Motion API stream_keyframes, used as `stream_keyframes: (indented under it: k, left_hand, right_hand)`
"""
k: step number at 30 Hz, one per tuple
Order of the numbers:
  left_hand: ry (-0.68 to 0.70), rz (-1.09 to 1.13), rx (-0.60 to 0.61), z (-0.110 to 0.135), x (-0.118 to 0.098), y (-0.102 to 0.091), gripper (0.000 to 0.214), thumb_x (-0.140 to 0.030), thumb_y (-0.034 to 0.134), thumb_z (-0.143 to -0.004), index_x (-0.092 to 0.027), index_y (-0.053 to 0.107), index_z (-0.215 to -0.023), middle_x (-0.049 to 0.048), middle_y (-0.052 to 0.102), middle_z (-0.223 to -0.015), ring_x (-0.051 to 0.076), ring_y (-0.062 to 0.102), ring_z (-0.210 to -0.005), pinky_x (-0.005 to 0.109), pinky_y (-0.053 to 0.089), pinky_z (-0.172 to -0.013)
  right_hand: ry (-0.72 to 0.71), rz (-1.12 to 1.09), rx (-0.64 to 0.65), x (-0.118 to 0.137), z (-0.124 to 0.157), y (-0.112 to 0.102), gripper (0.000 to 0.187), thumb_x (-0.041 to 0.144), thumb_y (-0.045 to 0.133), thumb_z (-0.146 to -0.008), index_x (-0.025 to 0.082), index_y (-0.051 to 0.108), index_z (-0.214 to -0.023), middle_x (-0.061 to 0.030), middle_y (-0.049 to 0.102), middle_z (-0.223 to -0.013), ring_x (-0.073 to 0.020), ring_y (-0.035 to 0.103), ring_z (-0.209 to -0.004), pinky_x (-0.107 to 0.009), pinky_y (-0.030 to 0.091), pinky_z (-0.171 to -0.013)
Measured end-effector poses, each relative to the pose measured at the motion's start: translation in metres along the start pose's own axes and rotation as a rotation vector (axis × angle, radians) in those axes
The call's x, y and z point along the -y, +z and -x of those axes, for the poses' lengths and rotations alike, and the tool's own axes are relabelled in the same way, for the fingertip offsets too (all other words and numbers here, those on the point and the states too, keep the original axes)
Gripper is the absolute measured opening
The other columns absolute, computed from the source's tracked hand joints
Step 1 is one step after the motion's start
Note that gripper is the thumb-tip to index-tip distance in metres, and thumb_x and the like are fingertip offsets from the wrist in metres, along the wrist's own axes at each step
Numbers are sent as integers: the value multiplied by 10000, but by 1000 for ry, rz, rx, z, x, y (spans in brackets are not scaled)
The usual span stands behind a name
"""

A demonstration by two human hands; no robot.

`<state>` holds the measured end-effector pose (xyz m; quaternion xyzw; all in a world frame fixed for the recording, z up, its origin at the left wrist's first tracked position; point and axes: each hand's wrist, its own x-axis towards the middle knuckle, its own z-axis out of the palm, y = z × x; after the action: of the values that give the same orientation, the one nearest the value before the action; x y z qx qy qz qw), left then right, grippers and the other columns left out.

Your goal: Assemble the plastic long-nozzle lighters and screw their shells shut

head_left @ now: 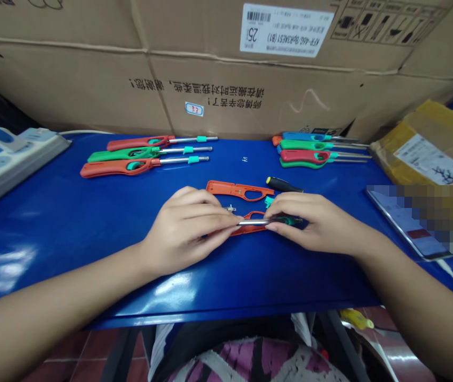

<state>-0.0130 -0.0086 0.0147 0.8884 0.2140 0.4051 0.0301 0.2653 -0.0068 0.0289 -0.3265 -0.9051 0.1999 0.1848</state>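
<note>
Landmark: rod, held roughly level, lengthwise left to right. Sides as the wearer sees them.

Edges and room: near edge of the table runs on the wearer's side of the rod, with a strip of blue surface between. Carton walls the far side, well beyond the rod. Far left of the rod: power strip, with blue surface between it and the left forearm. Far right: phone, and beyond it a parcel.

Hands: left hand pinches the rod's left end between thumb and fingertips, the other fingers bent and close together. Right hand pinches the rod toward its right end, thumb opposed to forefinger. A dark-and-green part shows at that end, partly covered; whether it joins the rod, cannot tell.

Task parts: rod lies between the two hands, crossing in front of the near shell, orange; contact with it cannot be told. Beyond the rod: far shell, also orange; small metal piece by the left fingers; green trigger by the right fingers; screwdriver just past the right hand. Farther, left and right of the rod: two groups of lighters.
</note>
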Motion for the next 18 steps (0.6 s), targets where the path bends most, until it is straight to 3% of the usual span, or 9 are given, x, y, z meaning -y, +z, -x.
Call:
stream_keyframes:
  k: [8,14,18]
  left_hand:
    - [-81,65,104,2,-1,4,181,-207,691,-926,-232,719,-1103,17,792,-954,161,697,-869,313,516,-795]
    - [-138,55,187,2,3,2,419,-315,724,-907,-201,627,-1298,58,760,-1113,189,693,-993,340,507,-917]
    - [-194,11,316,2,6,1,549,-429,719,-896,-185,574,-1365,88,718,-1227,243,653,-1121,389,463,-982]
  right_hand:
    - [-48,-15,-20,2,-4,8,100,270,582,-989,199,651,-974,-42,702,-946,-166,645,-877,-304,502,-820]
    - [-2,27,-50,-4,1,3,85,273,596,-973,201,630,-944,-51,691,-935,-184,638,-870,-313,495,-800]
    - [25,29,-46,-7,4,-8,84,272,615,-952,193,628,-927,-47,670,-889,-175,623,-823,-295,485,-751]
